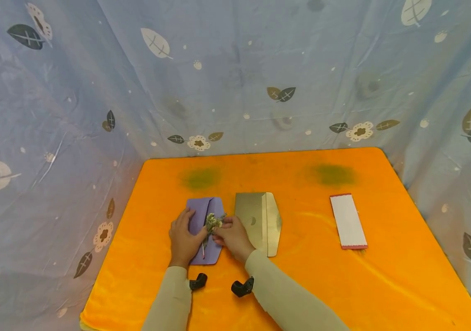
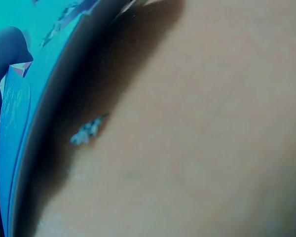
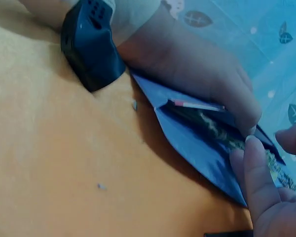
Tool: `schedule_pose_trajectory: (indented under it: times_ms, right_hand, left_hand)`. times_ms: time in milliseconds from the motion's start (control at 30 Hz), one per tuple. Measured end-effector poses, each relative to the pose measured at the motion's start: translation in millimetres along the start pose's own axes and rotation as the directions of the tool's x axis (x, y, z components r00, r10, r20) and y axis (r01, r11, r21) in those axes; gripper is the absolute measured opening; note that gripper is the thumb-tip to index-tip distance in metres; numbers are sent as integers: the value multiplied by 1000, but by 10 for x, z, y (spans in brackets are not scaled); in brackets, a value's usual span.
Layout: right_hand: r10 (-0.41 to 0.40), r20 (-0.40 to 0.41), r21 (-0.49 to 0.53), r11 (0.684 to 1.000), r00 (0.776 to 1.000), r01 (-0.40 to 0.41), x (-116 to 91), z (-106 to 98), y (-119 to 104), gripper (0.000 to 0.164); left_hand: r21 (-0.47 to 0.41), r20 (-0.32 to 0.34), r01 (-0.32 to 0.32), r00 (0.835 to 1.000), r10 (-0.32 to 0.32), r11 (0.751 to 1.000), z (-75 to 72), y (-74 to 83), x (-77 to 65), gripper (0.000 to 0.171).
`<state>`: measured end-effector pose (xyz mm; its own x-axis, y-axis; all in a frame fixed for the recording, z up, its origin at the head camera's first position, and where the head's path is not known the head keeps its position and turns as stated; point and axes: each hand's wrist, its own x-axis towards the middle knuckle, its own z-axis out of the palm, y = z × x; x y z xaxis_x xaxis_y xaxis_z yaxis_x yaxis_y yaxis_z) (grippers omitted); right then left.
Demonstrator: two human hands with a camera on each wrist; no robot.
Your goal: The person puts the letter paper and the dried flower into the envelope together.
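A purple envelope (image 1: 198, 207) lies on the orange cloth with its flap side to the right. My left hand (image 1: 183, 241) grips it from the left, thumb over the front. In the left wrist view, fingers (image 2: 7, 44) bend over the edge of the envelope, which looks blue there. My right hand (image 1: 235, 236) pinches a small bunch of dried flowers (image 1: 214, 221) at the envelope's mouth. In the right wrist view the mouth gapes, with the stems (image 3: 209, 123) inside it. A thin white edge with a red end (image 3: 192, 104) shows in the mouth too.
A gold envelope (image 1: 248, 207) with its flap unfolded lies just right of the purple one. Farther right is a white strip with red ends (image 1: 349, 223). Small dried bits (image 3: 101, 186) dot the orange cloth (image 1: 293, 276). Patterned curtains (image 1: 235, 69) surround the table.
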<state>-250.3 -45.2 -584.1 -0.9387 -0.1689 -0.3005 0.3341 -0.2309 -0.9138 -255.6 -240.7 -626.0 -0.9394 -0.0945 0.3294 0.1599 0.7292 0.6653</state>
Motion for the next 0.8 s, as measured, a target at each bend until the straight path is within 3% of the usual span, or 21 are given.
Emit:
schedule_pose_trajectory:
  times_ms: [367,633,800]
  right_hand:
    - [-21,-11,-21,1000,1000,21,-98,111,-26,58]
    - [41,131,-43,998,990,-36,-128,139,1,40]
    - [70,228,-8,998,971,-70,-115,121,46,49]
  left_hand:
    - [-2,-24,-27,999,27,1000,8,-39,4,69]
    - [-1,-21,-31,999,31,1000,2,-47,6,67]
    - [-2,-29,-35,999,35,999,9,-46,6,68]
